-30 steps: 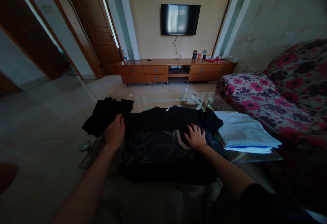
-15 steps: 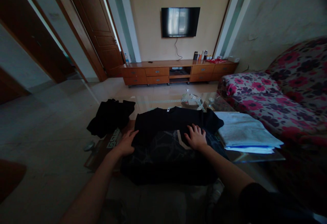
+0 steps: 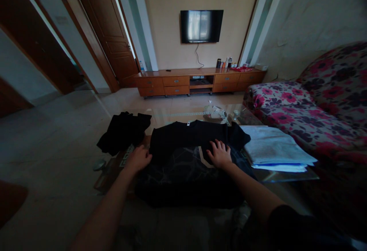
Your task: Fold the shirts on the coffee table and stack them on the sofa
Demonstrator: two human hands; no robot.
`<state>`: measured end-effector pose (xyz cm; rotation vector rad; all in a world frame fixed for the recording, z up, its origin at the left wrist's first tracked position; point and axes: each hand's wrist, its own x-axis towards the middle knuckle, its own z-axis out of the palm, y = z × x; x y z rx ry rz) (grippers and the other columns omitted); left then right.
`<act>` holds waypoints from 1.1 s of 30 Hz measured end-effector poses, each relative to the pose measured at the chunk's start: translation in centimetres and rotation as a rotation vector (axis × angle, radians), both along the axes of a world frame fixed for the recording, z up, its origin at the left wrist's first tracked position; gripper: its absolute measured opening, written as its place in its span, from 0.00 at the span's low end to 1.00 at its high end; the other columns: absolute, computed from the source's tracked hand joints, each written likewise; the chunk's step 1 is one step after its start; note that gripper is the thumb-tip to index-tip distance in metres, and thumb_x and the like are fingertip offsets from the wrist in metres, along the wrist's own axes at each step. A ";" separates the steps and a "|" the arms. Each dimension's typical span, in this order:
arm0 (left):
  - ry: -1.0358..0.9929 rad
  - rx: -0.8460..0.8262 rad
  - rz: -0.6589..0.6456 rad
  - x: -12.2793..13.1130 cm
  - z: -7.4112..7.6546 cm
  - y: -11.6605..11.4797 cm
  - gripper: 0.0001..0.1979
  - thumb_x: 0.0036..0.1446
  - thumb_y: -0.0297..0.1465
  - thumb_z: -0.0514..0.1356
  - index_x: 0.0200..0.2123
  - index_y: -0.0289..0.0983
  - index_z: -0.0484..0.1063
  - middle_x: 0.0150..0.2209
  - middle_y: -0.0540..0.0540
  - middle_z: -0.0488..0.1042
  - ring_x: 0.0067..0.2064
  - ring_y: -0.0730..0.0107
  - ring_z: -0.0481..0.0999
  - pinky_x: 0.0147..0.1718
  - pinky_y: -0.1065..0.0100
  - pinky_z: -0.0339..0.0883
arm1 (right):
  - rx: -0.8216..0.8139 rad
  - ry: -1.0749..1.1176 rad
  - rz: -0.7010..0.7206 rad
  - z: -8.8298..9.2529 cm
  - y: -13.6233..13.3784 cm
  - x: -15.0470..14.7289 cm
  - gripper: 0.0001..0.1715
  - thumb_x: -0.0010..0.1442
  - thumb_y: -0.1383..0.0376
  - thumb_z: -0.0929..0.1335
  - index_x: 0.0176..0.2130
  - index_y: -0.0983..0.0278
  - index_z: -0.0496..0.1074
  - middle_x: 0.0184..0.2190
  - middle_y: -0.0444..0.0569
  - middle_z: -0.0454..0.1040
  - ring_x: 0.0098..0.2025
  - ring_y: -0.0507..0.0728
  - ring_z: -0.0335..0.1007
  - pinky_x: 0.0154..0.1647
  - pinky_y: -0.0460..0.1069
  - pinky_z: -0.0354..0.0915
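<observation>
A black T-shirt [image 3: 186, 134] with a grey pattern and a pale stripe on its front lies spread over the glass table, neckline and small white label at the far side. At its left edge my left hand [image 3: 139, 158] has its fingers curled in against the cloth; the fingertips are partly hidden. My right hand [image 3: 220, 154] rests flat on the shirt's right half, next to the pale stripe, fingers spread. The near part of the shirt hangs in dark shadow.
A rumpled black garment [image 3: 123, 132] lies at the table's left. On the right sits a stack of folded light cloths [image 3: 278, 146] on the glass table [image 3: 289, 176]. Behind the shirt are a crumpled plastic bag [image 3: 215, 112] and a small glass [image 3: 236, 114]. A flowered sofa [image 3: 304, 117] stands at right.
My left hand has drawn its fingers in from a stretched position to a curl at the shirt's left edge. My right hand stays where it was.
</observation>
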<state>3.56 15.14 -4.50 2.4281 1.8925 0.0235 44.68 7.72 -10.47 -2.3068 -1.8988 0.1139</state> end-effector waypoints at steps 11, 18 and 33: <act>0.010 0.007 -0.027 2.0 -5.5 3.4 0.38 0.68 0.51 0.46 0.74 0.37 0.49 0.75 0.38 0.45 0.75 0.52 0.46 0.70 0.48 0.44 | -0.005 0.006 -0.006 0.7 0.0 -0.2 0.37 0.70 0.46 0.56 0.71 0.57 0.57 0.73 0.55 0.52 0.73 0.68 0.43 0.68 0.69 0.43; 0.006 0.047 0.138 3.9 -5.7 6.4 0.40 0.68 0.51 0.42 0.73 0.31 0.53 0.74 0.34 0.48 0.75 0.50 0.45 0.71 0.48 0.39 | -0.025 -0.009 -0.008 0.9 0.1 -0.3 0.37 0.70 0.46 0.56 0.71 0.57 0.56 0.73 0.55 0.51 0.73 0.68 0.42 0.68 0.69 0.43; -0.065 0.241 0.028 7.1 -5.4 6.7 0.34 0.68 0.43 0.46 0.70 0.29 0.58 0.71 0.32 0.59 0.73 0.49 0.52 0.70 0.50 0.41 | -0.020 -0.003 0.026 1.5 0.5 -0.2 0.35 0.70 0.47 0.57 0.69 0.58 0.59 0.71 0.57 0.54 0.71 0.69 0.47 0.66 0.68 0.46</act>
